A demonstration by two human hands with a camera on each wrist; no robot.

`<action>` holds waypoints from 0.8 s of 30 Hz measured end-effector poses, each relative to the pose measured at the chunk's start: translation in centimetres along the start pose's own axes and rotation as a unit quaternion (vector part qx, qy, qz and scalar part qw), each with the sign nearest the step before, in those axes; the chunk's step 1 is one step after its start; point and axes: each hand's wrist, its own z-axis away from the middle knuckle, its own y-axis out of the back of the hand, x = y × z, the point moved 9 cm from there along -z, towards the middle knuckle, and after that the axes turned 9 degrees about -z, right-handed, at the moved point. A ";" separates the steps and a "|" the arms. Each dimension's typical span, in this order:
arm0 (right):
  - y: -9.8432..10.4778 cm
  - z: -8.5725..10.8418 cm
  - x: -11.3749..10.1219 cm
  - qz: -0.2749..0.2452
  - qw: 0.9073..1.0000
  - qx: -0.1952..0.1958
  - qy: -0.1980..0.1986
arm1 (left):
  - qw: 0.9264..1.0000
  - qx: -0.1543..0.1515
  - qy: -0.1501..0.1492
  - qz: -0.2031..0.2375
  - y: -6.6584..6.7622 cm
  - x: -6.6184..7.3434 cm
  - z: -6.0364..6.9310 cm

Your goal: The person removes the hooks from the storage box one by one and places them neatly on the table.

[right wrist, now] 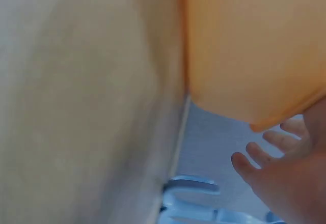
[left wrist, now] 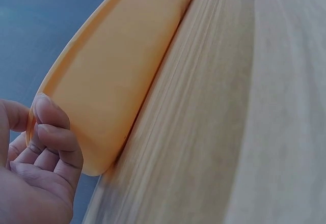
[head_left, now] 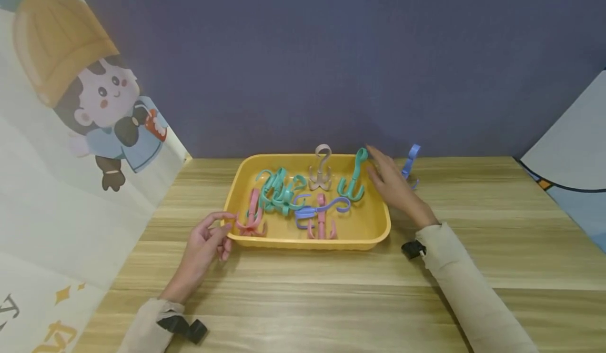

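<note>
A shallow yellow plastic tray (head_left: 364, 225) holds several claw-shaped hanging hooks. My left hand (head_left: 205, 242) pinches the tray's rim at the front left corner, thumb and fingers on either side of it in the left wrist view. At the right edge my right hand (head_left: 394, 183) rests against the rim, its fingers extended and gripping nothing. Close to those fingers, a green hook (head_left: 356, 177) leans up inside the tray. Green hooks (head_left: 279, 198) lie tangled at left, beside a pink hook (head_left: 253, 211). A purple hook (head_left: 306, 213), a second pink hook (head_left: 322, 219) and a beige hook (head_left: 323, 177) lie further right.
Outside the tray, a blue hook (head_left: 408, 166) stands behind my right hand, near the dark back panel (head_left: 331, 79). The wood-grain table (head_left: 303, 300) spreads around the tray. A printed cartoon sheet (head_left: 71, 184) borders the left side.
</note>
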 end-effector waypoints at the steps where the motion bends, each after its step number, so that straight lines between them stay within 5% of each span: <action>1: -0.2 0.1 0.4 -0.008 1.000 -0.007 -0.005 | 1.000 -0.001 -0.001 -0.002 0.0 0.0 0.0; 15: -0.9 -0.4 2.3 -0.044 0.997 -0.037 -0.050 | 1.000 -0.010 -0.001 -0.005 0.0 -0.1 0.0; 24: -0.5 -0.4 0.8 -0.015 0.999 -0.004 -0.030 | 1.000 -0.011 0.001 0.002 -0.1 -0.2 0.0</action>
